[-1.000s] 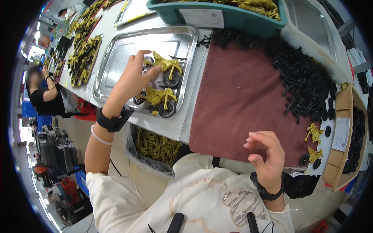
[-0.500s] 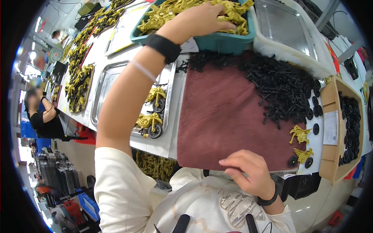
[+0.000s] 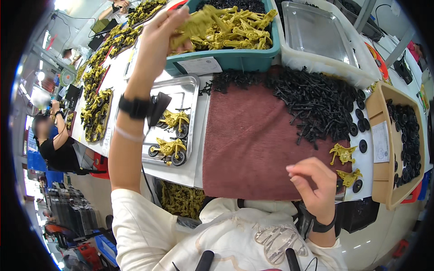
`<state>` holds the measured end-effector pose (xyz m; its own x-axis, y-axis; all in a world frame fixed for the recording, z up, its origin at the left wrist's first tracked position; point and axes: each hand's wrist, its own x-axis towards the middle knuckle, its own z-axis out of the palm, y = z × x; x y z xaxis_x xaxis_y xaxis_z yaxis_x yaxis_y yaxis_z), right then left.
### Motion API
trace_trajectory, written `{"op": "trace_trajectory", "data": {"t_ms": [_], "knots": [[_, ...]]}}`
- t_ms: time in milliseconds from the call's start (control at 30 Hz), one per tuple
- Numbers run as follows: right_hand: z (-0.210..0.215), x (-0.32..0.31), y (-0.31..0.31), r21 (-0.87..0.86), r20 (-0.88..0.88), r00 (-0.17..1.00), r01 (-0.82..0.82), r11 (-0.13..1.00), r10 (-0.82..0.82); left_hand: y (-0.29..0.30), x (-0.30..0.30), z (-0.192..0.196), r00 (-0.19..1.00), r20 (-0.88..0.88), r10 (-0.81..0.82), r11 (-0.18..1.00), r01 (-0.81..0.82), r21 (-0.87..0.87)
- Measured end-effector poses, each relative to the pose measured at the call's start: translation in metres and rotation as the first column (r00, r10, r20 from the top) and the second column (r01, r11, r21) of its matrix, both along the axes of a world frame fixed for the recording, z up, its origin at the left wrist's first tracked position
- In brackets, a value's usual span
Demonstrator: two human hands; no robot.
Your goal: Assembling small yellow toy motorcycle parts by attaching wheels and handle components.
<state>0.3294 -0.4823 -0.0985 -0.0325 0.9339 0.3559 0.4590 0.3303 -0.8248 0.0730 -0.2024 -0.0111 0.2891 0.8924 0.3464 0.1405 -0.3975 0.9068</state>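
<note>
My left hand (image 3: 169, 34) is raised at the left end of a teal bin (image 3: 235, 60), gripping a bunch of yellow toy motorcycle frames (image 3: 201, 22) smeared by motion. More yellow plastic pieces (image 3: 239, 31) lie in the bin, with small black parts (image 3: 235, 4) behind them. My right hand (image 3: 316, 185) hovers over the front right of a maroon cloth (image 3: 248, 140), fingers bent and apart, nothing visible in them. Near it are two yellow motorcycle frames (image 3: 343, 153), the nearer one with black wheels by it. Two toy motorcycles with wheels (image 3: 169, 149) stand on a metal tray (image 3: 192, 90).
A heap of black plastic parts (image 3: 312, 106) covers the cloth's far right. Loose black wheels (image 3: 363, 146) lie beside a tan box (image 3: 382, 180) of wheels. A white tub (image 3: 325, 67) holding a metal tray stands far right. Finished-looking motorcycles (image 3: 96, 115) fill boards at left, where another person (image 3: 58, 140) sits.
My left hand has swung left from the bin's middle, carrying yellow frames. The yellow heap is lower, showing black parts behind. My right hand has shifted slightly right and up.
</note>
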Motion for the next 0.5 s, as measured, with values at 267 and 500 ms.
{"op": "trace_trajectory", "data": {"t_ms": [267, 500], "knots": [[0.006, -0.031, 0.017, 0.18, -0.357, 0.93, -0.022, 0.983, 0.086, -0.168, 0.017, -0.055, 0.876, 0.359, -0.322, 0.78, 0.46, -0.423], [-0.009, -0.054, 0.006, 0.398, -0.163, 0.978, -0.054, 0.916, 0.128, -0.214, 0.022, -0.104, 0.912, 0.255, -0.322, 0.804, 0.406, -0.435]]}}
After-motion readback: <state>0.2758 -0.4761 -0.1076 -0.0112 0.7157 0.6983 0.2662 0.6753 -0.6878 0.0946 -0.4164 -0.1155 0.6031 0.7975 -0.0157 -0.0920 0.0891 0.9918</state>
